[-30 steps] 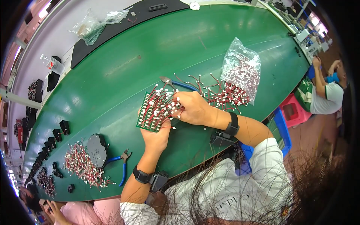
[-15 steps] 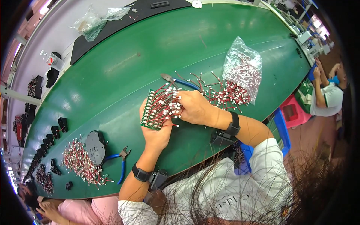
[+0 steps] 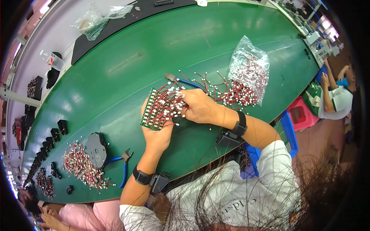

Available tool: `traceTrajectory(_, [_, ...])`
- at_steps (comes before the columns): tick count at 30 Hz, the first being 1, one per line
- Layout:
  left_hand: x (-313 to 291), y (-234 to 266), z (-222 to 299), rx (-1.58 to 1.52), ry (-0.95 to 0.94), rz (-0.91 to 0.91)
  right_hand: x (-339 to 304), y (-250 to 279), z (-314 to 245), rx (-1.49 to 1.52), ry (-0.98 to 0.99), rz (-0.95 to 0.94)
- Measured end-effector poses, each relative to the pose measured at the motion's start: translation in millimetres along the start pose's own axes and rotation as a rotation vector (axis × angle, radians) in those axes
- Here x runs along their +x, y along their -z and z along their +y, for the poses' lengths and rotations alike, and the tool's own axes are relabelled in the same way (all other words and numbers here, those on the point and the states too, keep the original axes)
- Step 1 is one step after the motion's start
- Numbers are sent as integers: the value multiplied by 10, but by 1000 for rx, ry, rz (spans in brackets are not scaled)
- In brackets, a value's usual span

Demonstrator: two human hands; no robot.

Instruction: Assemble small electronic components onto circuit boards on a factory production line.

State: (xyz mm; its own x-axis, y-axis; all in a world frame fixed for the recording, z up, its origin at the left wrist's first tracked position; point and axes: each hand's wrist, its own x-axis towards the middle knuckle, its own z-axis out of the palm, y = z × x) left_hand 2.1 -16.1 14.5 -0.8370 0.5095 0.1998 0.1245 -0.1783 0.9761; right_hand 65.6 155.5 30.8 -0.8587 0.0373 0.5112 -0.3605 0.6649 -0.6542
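Observation:
My left hand is closed round a green circuit board panel, its fingers partly hidden behind it. Rows of red and black wires with small white connectors rise from the panel and lean toward the right. At their free ends my right hand is closed in a pinch among the connectors; which wire it grips is hidden by the fingers. Just beyond the hands lie pliers with blue handles. Loose red and black wires spill from a clear plastic bag on the right.
On the green table, a pile of wired parts lies left beside a dark grey device and blue-handled cutters. Black blocks line the left edge. A blue crate and a pink stool stand right. Other people sit nearby.
Both hands and the panel have shifted slightly left and up in view. The panel is tilted a little differently, and the right hand stays at the wire ends.

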Motion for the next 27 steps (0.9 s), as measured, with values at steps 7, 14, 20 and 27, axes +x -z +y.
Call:
traceTrajectory(7, [96, 54, -83, -211, 43, 239, 45, 12, 64, -106, -148, -23])
traceTrajectory(14, [183, 226, -93, -241, 128, 264, 39, 42, -47, -46, -223, -102])
traceTrajectory(20, [130, 125, -67, -222, 122, 214, 29, 35, -15, -35, -91, -68])
traceTrajectory(27, [114, 98, -62, -187, 145, 190, 61, 37, -95, -48, -109, -78])
